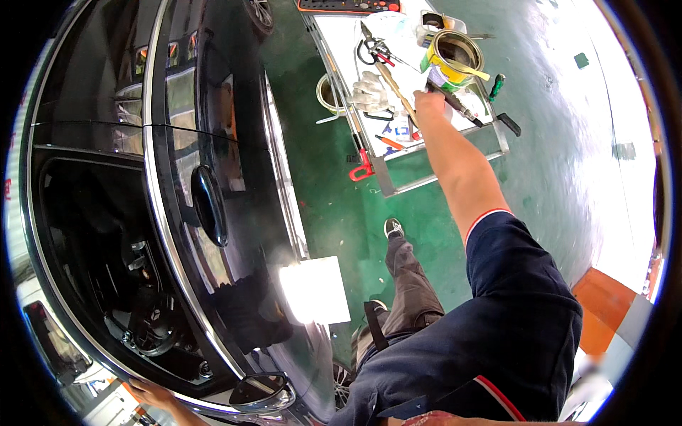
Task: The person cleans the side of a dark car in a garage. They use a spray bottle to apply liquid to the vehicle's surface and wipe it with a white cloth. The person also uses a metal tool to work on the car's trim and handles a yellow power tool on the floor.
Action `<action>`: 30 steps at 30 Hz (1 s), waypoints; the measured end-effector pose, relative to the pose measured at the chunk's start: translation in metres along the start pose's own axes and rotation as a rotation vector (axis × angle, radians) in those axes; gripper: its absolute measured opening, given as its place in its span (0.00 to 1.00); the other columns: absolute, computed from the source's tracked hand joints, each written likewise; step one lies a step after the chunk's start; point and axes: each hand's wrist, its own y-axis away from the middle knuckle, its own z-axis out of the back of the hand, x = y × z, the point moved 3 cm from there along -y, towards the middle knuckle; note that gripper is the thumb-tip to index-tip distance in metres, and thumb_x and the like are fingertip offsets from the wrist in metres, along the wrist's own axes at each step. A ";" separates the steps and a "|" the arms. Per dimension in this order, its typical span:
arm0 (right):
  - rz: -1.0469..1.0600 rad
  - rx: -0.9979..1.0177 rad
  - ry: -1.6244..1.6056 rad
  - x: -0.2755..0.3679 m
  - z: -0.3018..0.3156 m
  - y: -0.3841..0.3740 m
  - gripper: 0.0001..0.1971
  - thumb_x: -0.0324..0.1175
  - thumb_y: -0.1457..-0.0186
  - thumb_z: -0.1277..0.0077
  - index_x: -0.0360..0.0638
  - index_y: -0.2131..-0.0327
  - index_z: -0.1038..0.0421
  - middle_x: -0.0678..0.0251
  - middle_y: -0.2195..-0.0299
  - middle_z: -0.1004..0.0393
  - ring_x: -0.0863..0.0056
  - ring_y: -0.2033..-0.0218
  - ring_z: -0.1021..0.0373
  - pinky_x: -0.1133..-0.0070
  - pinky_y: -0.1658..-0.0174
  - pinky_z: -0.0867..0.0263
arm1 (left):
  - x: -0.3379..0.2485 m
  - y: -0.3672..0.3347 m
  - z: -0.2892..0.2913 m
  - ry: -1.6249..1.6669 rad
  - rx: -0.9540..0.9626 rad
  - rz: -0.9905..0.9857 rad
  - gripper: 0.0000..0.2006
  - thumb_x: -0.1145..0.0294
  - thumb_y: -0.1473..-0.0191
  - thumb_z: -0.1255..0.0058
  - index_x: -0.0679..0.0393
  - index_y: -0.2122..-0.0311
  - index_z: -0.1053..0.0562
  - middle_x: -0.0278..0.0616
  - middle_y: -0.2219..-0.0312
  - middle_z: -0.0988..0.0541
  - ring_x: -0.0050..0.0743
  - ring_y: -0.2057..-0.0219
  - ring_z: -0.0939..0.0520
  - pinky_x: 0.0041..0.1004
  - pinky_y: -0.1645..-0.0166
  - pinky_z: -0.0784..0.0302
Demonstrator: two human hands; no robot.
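My right arm stretches out over a white-topped metal cart (398, 186). On it my right hand (428, 104) is closed beside a dark, slim hand tool (460, 106); my fingers are partly hidden, so what they hold is unclear. Close to that hand lie a wooden-handled tool (396, 88), pale work gloves (369, 93) and a yellow-labelled open can (455, 55) with a flat stick across its rim. My left hand (150, 394) rests with fingers stretched out at the edge of the black car (245, 177), by the front end of its side window opening.
Pliers or shears (374, 47) and an orange tool tray (348, 6) occupy the cart's far part. A red-hooked rod (362, 169) runs along its left side, near another can (329, 96). The car's mirror (259, 390) and a bright white panel (316, 291) are nearer me.
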 end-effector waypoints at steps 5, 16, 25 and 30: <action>0.255 0.047 -0.404 0.017 0.036 0.000 0.19 0.34 0.54 0.41 0.30 0.61 0.27 0.55 0.63 0.22 0.65 0.65 0.29 0.71 0.58 0.33 | -0.045 -0.016 0.013 0.403 0.077 0.375 0.26 0.55 0.32 0.66 0.69 0.44 0.31 0.59 0.46 0.28 0.60 0.46 0.29 0.44 0.41 0.35; 0.455 0.746 -0.952 0.027 0.138 0.179 0.17 0.19 0.44 0.52 0.33 0.50 0.34 0.60 0.54 0.25 0.69 0.53 0.28 0.74 0.49 0.32 | -0.016 0.002 0.018 0.167 0.004 0.148 0.21 0.66 0.35 0.58 0.54 0.38 0.36 0.59 0.47 0.29 0.60 0.50 0.26 0.45 0.49 0.29; -0.045 0.997 -0.558 -0.306 0.115 0.422 0.15 0.21 0.45 0.49 0.29 0.52 0.31 0.58 0.60 0.23 0.66 0.64 0.24 0.71 0.63 0.28 | -0.018 -0.010 0.022 0.376 0.011 0.072 0.47 0.25 0.47 0.62 0.69 0.46 0.31 0.71 0.51 0.28 0.68 0.45 0.30 0.54 0.42 0.36; -0.294 0.771 -0.361 -0.486 0.105 0.546 0.11 0.23 0.45 0.50 0.29 0.58 0.29 0.59 0.67 0.24 0.65 0.72 0.26 0.66 0.71 0.29 | -0.024 0.004 0.057 0.451 0.014 0.049 0.59 0.18 0.56 0.60 0.73 0.41 0.38 0.74 0.46 0.35 0.72 0.41 0.36 0.58 0.39 0.42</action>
